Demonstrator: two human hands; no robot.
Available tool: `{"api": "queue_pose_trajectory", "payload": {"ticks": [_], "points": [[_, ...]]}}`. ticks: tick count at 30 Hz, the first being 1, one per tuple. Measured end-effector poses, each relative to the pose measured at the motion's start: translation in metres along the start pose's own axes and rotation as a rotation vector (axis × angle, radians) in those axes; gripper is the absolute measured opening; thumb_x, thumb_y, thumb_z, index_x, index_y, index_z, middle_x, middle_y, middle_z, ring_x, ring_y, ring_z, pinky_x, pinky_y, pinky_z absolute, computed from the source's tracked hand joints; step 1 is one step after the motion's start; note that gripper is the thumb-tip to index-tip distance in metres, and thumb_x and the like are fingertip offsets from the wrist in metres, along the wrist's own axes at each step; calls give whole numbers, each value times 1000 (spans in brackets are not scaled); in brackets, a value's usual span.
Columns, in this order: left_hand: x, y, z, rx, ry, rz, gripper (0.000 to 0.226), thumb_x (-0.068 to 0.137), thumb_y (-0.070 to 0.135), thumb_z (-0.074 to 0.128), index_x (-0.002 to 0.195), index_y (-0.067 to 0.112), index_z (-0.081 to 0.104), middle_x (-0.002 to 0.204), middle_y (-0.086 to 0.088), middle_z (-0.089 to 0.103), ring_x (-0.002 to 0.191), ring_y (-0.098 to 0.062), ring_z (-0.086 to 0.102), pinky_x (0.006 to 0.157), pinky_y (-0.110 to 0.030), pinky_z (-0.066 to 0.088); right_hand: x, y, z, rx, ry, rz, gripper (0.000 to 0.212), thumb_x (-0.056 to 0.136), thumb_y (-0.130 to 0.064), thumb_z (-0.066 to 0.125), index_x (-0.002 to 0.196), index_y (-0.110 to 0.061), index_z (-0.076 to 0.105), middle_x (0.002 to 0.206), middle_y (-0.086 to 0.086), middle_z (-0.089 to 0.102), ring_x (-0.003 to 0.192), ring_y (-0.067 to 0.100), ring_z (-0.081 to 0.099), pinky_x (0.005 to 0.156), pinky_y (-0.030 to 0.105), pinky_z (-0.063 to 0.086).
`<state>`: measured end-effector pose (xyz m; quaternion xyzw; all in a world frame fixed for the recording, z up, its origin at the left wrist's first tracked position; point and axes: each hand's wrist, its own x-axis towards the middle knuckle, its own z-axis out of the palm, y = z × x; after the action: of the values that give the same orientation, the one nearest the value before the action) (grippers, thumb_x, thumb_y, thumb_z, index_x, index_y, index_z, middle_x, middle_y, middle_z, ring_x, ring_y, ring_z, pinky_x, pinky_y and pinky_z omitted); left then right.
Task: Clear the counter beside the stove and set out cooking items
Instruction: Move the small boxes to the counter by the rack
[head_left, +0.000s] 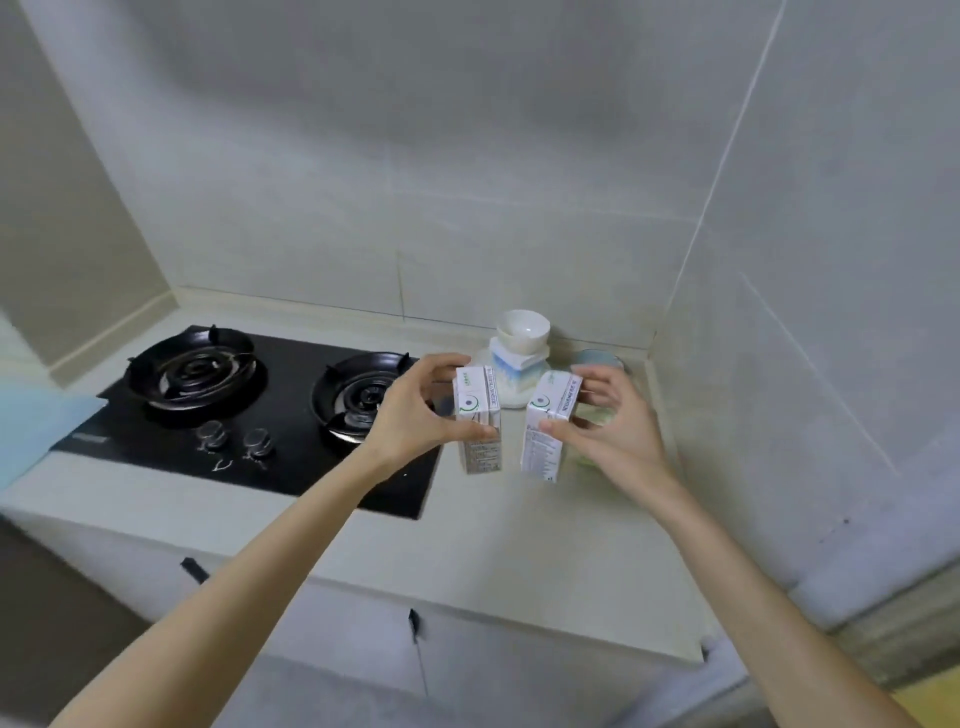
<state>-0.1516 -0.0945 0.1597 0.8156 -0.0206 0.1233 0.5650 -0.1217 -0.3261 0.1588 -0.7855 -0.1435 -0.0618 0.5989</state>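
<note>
While both hands work over the counter (519, 545) at 3 o'clock of the stove (249, 410), each pinches one carton. Left hand (415, 415): thumb low on the near face, fingers curled over the top, pressed against the left carton (478, 421), which stands upright. Right hand (608, 421): thumb on the near face, fingers behind, clamped on the right carton (548, 431), tilted with its top leaning toward 1 o'clock. Whether either base touches the counter: cannot tell; the tilt suggests the right one is off it.

Judgement: gripping by the upper half, one per hand, suits lifting both away in a single trip, so this reads as the clearing step, early on.

Count:
- cartons: 2, just beside each other, not touching
- bowls: 1 white bowl (522, 327), atop a stack (519, 364) at 12 o'clock of the cartons, against the wall
- round dish (597, 361): 1, at 1 o'clock, partly hidden behind the right hand
- burners: 2; knobs: 2

The stack and dish remain to be moved. The corner placement keeps them clear of the burners.
</note>
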Motion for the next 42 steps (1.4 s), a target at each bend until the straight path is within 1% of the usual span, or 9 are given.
{"api": "queue_pose_trajectory", "payload": {"ticks": [6, 10, 15, 20, 24, 26, 32, 36, 42], "points": [[-83, 18, -57, 43, 171, -32, 76, 54, 16, 93, 119, 29, 57, 111, 7, 66, 104, -5, 62, 89, -23, 50, -35, -40, 44, 27, -171, -112, 65, 63, -12, 89, 117, -20, 55, 117, -1, 62, 106, 6, 57, 72, 0, 42], [-133, 25, -99, 64, 275, -80, 76, 53, 17, 93, 119, 29, 57, 109, 10, 67, 99, 0, 64, 83, -26, 54, -52, -69, 86, 48, -287, -191, 63, 62, -17, 89, 115, -23, 55, 115, -6, 63, 106, 6, 58, 80, 4, 43], [-215, 24, -170, 118, 476, -166, 72, 53, 19, 93, 114, 27, 56, 106, 14, 65, 95, 7, 62, 78, -9, 47, -81, -112, 164, 57, -483, -273, 64, 63, -22, 89, 116, -30, 55, 114, -16, 63, 106, -1, 59, 88, 14, 46], [-310, 18, -249, 131, 706, -238, 70, 52, 19, 93, 110, 27, 55, 108, 12, 66, 101, 0, 62, 87, -21, 50, -126, -157, 258, 126, -674, -316, 65, 64, -20, 89, 119, -25, 56, 112, -13, 65, 106, 2, 61, 90, 23, 50], [-404, 14, -320, 165, 859, -302, 68, 54, 12, 92, 111, 21, 55, 108, 11, 66, 99, 2, 61, 78, -10, 49, -187, -195, 349, 181, -839, -345, 64, 64, -14, 89, 118, -21, 56, 111, -9, 65, 105, 3, 61, 82, 15, 52], [-445, 15, -349, 201, 914, -324, 69, 55, 12, 92, 112, 20, 55, 108, 12, 64, 99, 2, 60, 72, -6, 47, -217, -210, 388, 212, -905, -345, 63, 63, -13, 89, 117, -21, 56, 110, -8, 65, 106, 7, 61, 83, 20, 54], [-577, 11, -426, 275, 1114, -401, 69, 54, 13, 92, 112, 20, 55, 110, 11, 64, 104, -3, 61, 77, -9, 48, -318, -266, 501, 287, -1090, -398, 64, 66, -16, 87, 120, -20, 53, 107, -17, 61, 103, 0, 59, 74, 10, 51], [-660, 13, -467, 298, 1232, -464, 69, 53, 11, 92, 111, 19, 55, 111, 10, 65, 103, 0, 60, 79, -8, 47, -384, -305, 573, 307, -1236, -459, 64, 68, -19, 86, 122, -18, 53, 115, -8, 61, 107, 5, 58, 75, 6, 49], [-762, 3, -523, 302, 1466, -521, 69, 53, 9, 92, 111, 17, 56, 112, 6, 65, 108, -7, 59, 65, -7, 49, -472, -355, 677, 388, -1412, -484, 61, 66, -17, 87, 117, -20, 56, 112, -9, 63, 105, 5, 59, 72, 7, 49]]}}
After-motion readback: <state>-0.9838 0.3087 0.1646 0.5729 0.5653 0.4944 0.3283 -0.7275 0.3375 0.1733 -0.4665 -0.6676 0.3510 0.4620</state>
